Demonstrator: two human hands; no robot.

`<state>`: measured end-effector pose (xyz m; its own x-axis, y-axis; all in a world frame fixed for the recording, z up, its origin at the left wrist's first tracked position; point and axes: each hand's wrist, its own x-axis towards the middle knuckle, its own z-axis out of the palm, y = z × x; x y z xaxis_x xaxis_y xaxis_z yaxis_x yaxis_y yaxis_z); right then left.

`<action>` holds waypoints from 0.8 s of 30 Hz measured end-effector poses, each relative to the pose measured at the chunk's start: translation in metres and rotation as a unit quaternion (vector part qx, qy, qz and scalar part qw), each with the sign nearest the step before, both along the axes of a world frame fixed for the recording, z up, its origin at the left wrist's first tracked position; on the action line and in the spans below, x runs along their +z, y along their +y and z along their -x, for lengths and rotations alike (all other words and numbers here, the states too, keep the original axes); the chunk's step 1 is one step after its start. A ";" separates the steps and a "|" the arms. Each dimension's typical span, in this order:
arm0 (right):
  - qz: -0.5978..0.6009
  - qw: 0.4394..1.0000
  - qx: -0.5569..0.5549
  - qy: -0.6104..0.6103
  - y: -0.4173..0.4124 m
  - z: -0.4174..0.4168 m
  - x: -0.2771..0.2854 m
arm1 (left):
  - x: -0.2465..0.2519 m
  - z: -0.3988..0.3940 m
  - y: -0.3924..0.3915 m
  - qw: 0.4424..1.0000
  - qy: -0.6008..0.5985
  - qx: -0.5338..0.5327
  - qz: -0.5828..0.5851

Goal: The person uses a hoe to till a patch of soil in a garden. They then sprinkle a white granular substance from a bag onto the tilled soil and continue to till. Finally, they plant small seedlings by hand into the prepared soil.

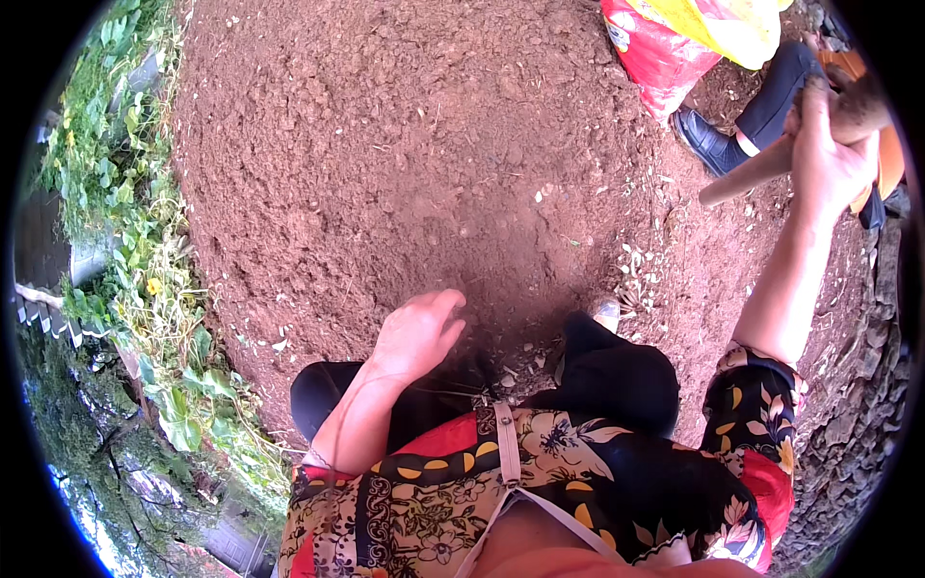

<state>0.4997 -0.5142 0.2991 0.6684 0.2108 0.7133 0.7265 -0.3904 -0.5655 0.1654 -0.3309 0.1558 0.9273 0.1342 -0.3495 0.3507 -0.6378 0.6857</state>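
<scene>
My right hand (pixel 831 162) is raised at the right, gripping a brown wooden tool handle (pixel 748 175). One rounded end of the handle points down and left. Its thicker, soil-stained part (pixel 860 112) runs past my fingers toward the rim of the view; I cannot tell what tool it is. Over the tilled soil (pixel 405 166) in front of my left knee is my left hand (pixel 419 336), holding nothing, its fingers bent and the thumb a little apart. My dark-trousered knees (pixel 614 383) are bent, and the tip of a light shoe (pixel 607 314) shows beyond the right one.
A red and yellow plastic bag (pixel 665 61) stands at the upper right. Beside it is another person's leg, with a dark shoe (pixel 708 141). Green vines (pixel 155 238) border the soil at left. Stacked stones (pixel 856 404) line the right edge. Pale dry scraps (pixel 639 271) lie near my right foot.
</scene>
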 end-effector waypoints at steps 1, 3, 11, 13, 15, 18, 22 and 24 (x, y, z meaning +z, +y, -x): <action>0.035 0.999 -0.013 0.029 0.019 0.001 -0.057 | 0.004 0.011 0.007 0.997 0.078 0.005 -0.012; 0.306 0.922 -0.091 0.221 -0.013 0.000 -0.164 | 0.017 -0.001 0.001 0.999 0.024 0.033 0.005; 0.545 0.717 -0.054 0.431 -0.054 0.026 -0.206 | 0.042 0.022 -0.005 1.000 -0.001 0.026 -0.009; 0.495 0.741 -0.043 0.451 -0.096 0.079 -0.191 | 0.050 0.027 -0.003 1.000 0.007 0.022 -0.013; 0.420 0.787 -0.011 0.452 -0.127 0.103 -0.167 | 0.050 0.015 -0.007 0.999 -0.020 0.017 0.018; 0.304 0.854 -0.009 0.423 -0.097 0.084 -0.116 | 0.046 0.006 -0.010 0.999 -0.027 -0.013 0.032; 0.154 0.932 0.024 0.328 -0.016 0.034 -0.069 | 0.051 0.015 -0.005 1.000 0.000 0.003 0.015; 0.149 0.938 0.042 0.310 0.008 0.000 -0.086 | 0.056 0.019 -0.008 1.000 0.004 0.019 0.019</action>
<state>0.4996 -0.5057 0.2135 0.9073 0.4097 0.0948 0.3300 -0.5540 -0.7643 0.1464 -0.3385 0.2118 0.9188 0.1556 -0.3627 0.3799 -0.5979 0.7059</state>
